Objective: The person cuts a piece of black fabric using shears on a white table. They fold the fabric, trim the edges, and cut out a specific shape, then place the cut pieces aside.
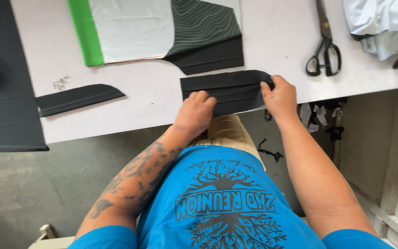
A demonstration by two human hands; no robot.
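Both hands [236, 103] palm-down, fingers curled on black fabric piece [229, 90]

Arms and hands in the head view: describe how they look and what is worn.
Both forearms are bare. The left arm carries dark tattoos from near the wrist up to the elbow; the right arm shows none. The left hand and right hand wear no gloves. Short bright blue sleeves end above the elbows.

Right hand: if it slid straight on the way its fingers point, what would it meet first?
The right hand points up-left over the black cloth piece. Past that cloth's far edge, it would probably meet the larger black fabric corner.
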